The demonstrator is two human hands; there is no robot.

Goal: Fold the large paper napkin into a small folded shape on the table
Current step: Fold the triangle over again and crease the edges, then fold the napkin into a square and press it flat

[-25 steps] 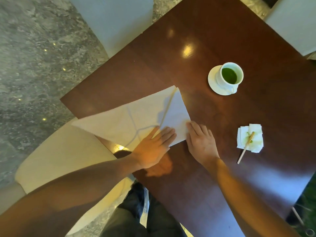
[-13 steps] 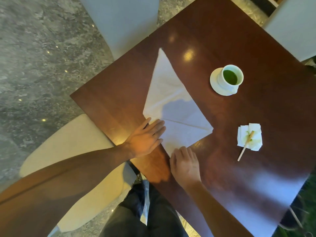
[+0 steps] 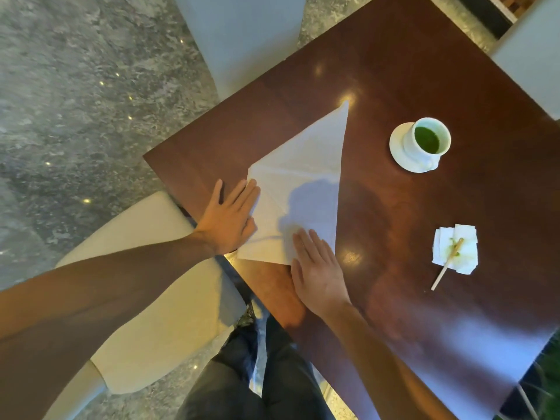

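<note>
Left hand and right hand, both spread flat, press the near end of the napkin on the counter; its long point runs away beyond their fingertips, equally reachable.

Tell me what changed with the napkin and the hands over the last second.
The napkin went from a wide sheet hanging off the table's left edge to a narrow triangle lying wholly on it, tip pointing away. The left hand shifted to its left edge, the right hand to its near corner; both press flat. The cup of green drink, crumpled tissue and stick stayed put.
</note>
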